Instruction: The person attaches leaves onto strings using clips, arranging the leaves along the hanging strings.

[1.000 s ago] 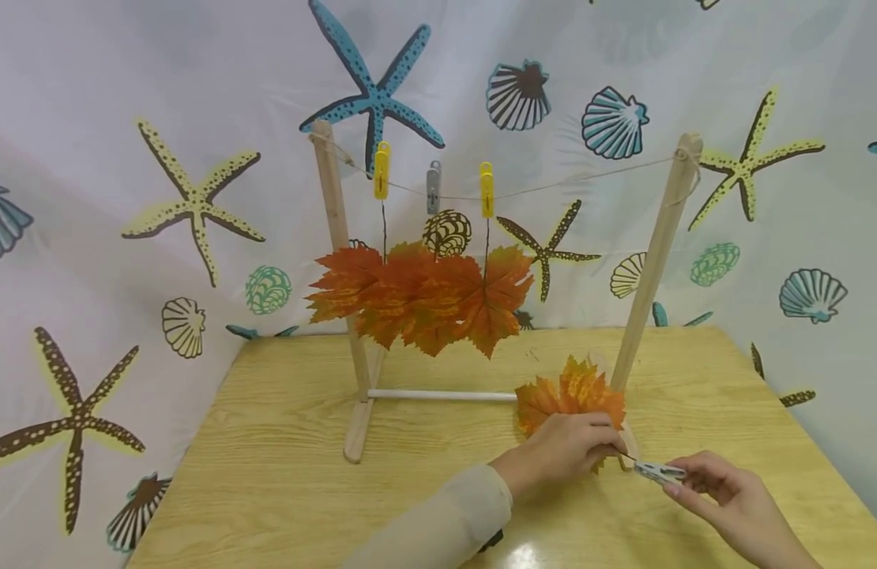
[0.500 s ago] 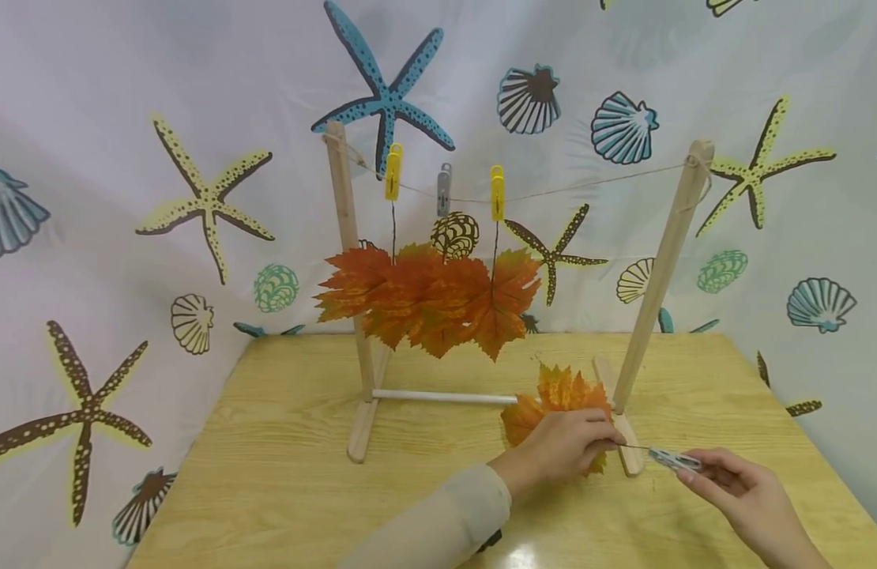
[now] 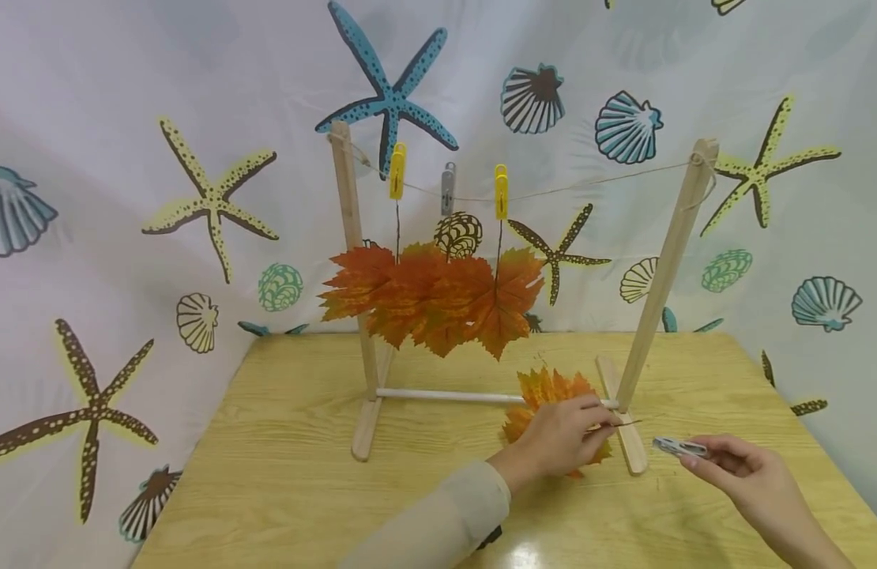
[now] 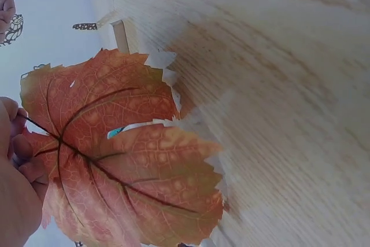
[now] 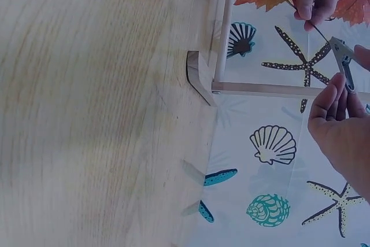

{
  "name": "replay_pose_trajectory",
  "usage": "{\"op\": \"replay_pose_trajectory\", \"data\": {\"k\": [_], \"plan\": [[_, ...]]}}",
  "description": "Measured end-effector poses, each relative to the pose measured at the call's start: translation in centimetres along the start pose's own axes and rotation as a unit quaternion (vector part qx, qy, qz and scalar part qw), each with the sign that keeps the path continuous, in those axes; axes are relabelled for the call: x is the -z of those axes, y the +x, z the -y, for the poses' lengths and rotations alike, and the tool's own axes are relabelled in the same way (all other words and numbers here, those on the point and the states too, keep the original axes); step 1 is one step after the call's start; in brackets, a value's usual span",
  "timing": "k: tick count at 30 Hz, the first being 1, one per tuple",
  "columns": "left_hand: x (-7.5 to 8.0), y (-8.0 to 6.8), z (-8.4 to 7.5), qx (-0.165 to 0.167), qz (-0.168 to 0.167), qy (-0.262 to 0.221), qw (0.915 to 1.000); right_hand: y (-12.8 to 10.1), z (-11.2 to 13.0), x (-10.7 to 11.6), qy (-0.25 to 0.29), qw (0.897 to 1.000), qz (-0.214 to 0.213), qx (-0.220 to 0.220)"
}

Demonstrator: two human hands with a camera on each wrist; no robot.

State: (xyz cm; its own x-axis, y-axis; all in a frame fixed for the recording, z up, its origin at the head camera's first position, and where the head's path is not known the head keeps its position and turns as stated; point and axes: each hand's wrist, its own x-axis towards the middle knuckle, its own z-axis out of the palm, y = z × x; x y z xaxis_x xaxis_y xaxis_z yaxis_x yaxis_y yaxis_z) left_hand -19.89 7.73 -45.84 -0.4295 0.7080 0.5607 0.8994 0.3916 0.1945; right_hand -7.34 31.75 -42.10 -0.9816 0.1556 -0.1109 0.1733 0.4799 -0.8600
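Note:
My left hand (image 3: 562, 435) pinches an orange artificial maple leaf (image 4: 133, 172) near the base of its stem. The leaf's thin brown stem (image 3: 632, 423) sticks out to the right, past the fingertips. My right hand (image 3: 747, 474) holds a grey clothespin (image 3: 676, 447) between thumb and fingers, its nose turned left toward the stem. In the head view a small gap separates clothespin and stem end. Behind, several orange leaves (image 3: 438, 296) hang overlapping from a string, clipped by two yellow clothespins (image 3: 502, 192) and one grey clothespin (image 3: 448, 190).
A wooden frame with a left post (image 3: 353, 229), a right post (image 3: 666, 276) and a white crossbar (image 3: 446, 394) stands on the wooden table (image 3: 282, 474). The string (image 3: 595, 180) runs between the post tops. A curtain (image 3: 111, 71) printed with starfish and shells surrounds the table.
The stem end has come away from the clothespin's nose, where both met earlier. My left hand has tilted the leaf slightly. The right hand has moved a little right and up.

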Motion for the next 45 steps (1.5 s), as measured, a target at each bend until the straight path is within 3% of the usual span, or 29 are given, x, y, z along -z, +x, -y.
{"op": "replay_pose_trajectory", "data": {"k": [6, 10, 18, 24, 36, 45], "plan": [[0.0, 0.0, 0.0, 0.02, -0.052, -0.007, 0.9984, 0.4, 0.8, 0.0, -0.026, 1.0, -0.005, 0.001], [0.2, 0.1, 0.0, 0.028, -0.07, -0.008, 0.9971, 0.4, 1.1, -0.1, -0.024, 0.999, -0.008, 0.019], [0.9, 0.4, 0.1, 0.058, -0.103, -0.051, 0.9917, 0.4, 2.0, 0.0, -0.051, 0.996, -0.007, 0.077], [1.3, 0.8, 0.5, 0.092, -0.125, -0.056, 0.9863, 0.9, 3.3, 0.6, -0.068, 0.989, -0.015, 0.129], [2.3, 1.4, 0.5, 0.134, -0.128, -0.065, 0.9805, 2.3, 5.8, 1.3, -0.089, 0.976, -0.021, 0.199], [3.5, 1.9, 1.4, 0.151, -0.133, -0.078, 0.9764, 3.4, 8.1, 1.3, -0.153, 0.953, -0.032, 0.261]]}}
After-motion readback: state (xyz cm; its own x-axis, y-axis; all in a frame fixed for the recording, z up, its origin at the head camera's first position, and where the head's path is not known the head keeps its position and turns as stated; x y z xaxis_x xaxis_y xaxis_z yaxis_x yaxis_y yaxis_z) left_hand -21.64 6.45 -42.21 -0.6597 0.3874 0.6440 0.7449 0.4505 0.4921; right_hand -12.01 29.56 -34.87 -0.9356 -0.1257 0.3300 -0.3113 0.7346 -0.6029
